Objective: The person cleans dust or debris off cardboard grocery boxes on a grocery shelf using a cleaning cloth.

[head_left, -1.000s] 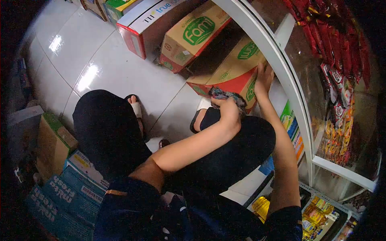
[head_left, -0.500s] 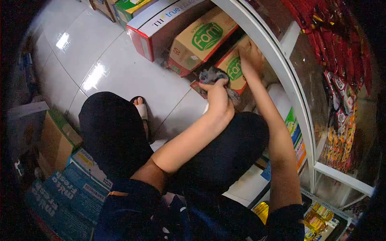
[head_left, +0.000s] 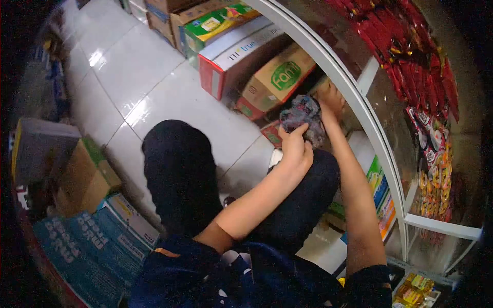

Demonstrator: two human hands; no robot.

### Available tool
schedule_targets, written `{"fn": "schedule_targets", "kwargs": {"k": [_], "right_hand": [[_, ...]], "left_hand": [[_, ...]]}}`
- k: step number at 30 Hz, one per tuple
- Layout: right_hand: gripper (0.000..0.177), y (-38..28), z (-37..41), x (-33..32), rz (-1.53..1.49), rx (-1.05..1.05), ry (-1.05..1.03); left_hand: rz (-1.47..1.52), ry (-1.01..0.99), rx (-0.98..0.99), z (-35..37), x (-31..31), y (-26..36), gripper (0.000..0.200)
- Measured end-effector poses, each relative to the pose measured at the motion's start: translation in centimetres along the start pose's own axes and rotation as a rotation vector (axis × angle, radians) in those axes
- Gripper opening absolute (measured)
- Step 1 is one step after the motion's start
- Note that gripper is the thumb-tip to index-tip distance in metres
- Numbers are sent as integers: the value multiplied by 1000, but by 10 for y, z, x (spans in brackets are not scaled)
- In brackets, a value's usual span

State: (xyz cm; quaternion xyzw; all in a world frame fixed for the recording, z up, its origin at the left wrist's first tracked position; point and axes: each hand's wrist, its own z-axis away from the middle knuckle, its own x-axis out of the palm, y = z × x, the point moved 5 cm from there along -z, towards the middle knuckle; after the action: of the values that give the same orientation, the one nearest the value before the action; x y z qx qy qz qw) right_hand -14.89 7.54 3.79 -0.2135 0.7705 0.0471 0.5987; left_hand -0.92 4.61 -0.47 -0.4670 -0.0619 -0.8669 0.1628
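Observation:
A crumpled grey rag [head_left: 303,114] with coloured flecks is gripped in my left hand [head_left: 295,151], its fingers closed around the near side. The rag lies over the lower Fami carton, covering most of it; a red corner of this carton [head_left: 272,134] shows left of the rag. My right hand [head_left: 331,100] is just beyond the rag, at the carton's far end under the cabinet frame, with its fingers stretched out. Beside them lies another tan Fami carton [head_left: 264,84] with a green oval logo.
A TH true carton [head_left: 233,54] and a green-yellow box [head_left: 218,23] stand farther along the row. The white curved cabinet frame [head_left: 354,77] passes close to my right arm. Red packets [head_left: 395,51] hang behind glass. Teal cartons [head_left: 87,246] sit at lower left on the tiled floor.
The view has shifted, so the boxes appear farther right and lower. My left hand has moved the rag across the lower Fami carton toward my right hand, covering its logo.

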Motion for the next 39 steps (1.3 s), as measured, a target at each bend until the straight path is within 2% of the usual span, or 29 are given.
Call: {"fn": "schedule_targets", "kwargs": {"k": [1,4,6,8,10,12,14,16,18,19,20,22,23,24,25,27,28,30,31,34,35,36,38,39], "right_hand": [[53,2,2,2,-34,-12,-15],[50,2,7,15,-200,-63,-102],[47,0,8,21,-327,-89,-155],[45,-4,9,20,-453,-109,-189],[42,-2,7,27,-564,-127,-215],[40,3,3,32,-647,-148,-222],[38,4,-2,33,-731,-168,-223],[35,11,-4,33,-810,-177,-238],[33,19,-4,38,-872,-171,-239],[32,24,2,37,-887,-165,-230],[31,26,5,34,-847,-157,-213],[26,2,29,7,-625,-171,-125],[29,-13,35,7,-800,-288,-255],[32,-26,44,7,-975,-399,-396],[32,-62,58,-9,-995,-417,-427],[48,-161,77,-67,-1471,-683,-224],[58,-182,69,-45,-1601,-577,-495],[71,-209,80,-12,-1737,-645,-860],[74,-223,97,-19,-1750,-838,-943],[69,-274,125,-45,-1712,-742,-1001],[67,-290,135,-56,-1724,-731,-1001],[63,-297,143,-62,-1787,-780,-998],[52,-310,157,-76,-1959,-847,-990],[46,-316,165,-84,-2070,-858,-976]], "left_hand": [[21,86,9,-6,-5,2,68],[44,-31,112,0,8,22,61],[7,-72,271,20,26,44,35],[-12,-115,251,56,48,73,37],[95,-179,311,82,65,101,42],[20,-175,447,94,72,129,46],[-128,-190,573,107,80,150,51],[-382,-177,805,111,87,164,53],[-523,-206,887,121,99,175,54],[-575,-231,1006,127,105,181,54],[-569,-289,910,131,110,183,52],[-844,-252,1093,130,111,188,45],[-842,-224,1129,128,105,196,45],[-982,-236,1111,124,99,200,42],[-1125,-246,1077,123,93,200,39],[-1198,-187,1137,131,86,206,35],[-1248,-180,1158,136,83,208,35],[-1310,-176,1217,143,74,213,39],[-1279,-118,1205,154,73,218,39],[-1198,-53,1187,199,76,233,40],[-1175,16,972,216,76,233,42],[-1215,-144,1050,227,78,236,44],[-1353,-89,962,255,71,237,45],[-1580,-27,962,275,76,239,46]]}}
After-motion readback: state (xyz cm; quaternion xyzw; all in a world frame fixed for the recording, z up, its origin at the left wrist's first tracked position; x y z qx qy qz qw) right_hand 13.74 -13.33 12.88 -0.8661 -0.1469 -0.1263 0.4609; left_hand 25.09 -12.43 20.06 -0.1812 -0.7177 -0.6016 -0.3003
